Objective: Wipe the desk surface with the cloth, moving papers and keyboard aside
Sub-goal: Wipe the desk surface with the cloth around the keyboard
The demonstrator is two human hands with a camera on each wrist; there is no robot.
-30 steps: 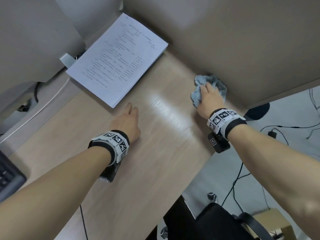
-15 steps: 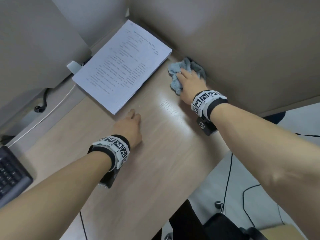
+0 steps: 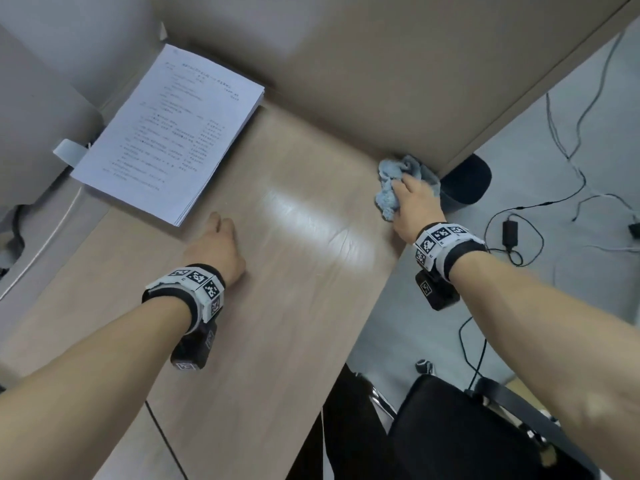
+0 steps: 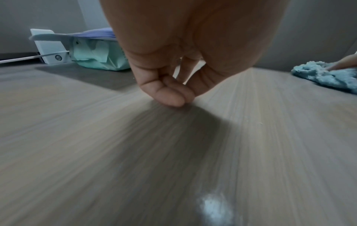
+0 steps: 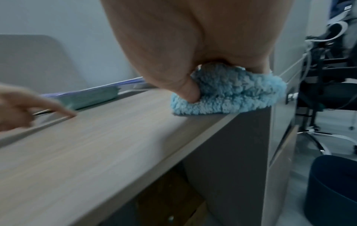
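Right hand (image 3: 414, 202) clamped on blue cloth (image 5: 228, 94) at desk (image 3: 277, 306) far right corner; thumb dug into pile seen only from right wrist. Left hand (image 3: 216, 252) loose, fingertips (image 4: 173, 97) on wood beside paper stack (image 3: 166, 133).

Beige partition (image 3: 381, 64); grey floor (image 3: 571, 323); black chair (image 3: 467, 434)

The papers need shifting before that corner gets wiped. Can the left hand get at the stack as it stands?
Probably yes. The left hand rests on the desk just short of the paper stack's near corner, nothing between them; the right hand holds the cloth far off.
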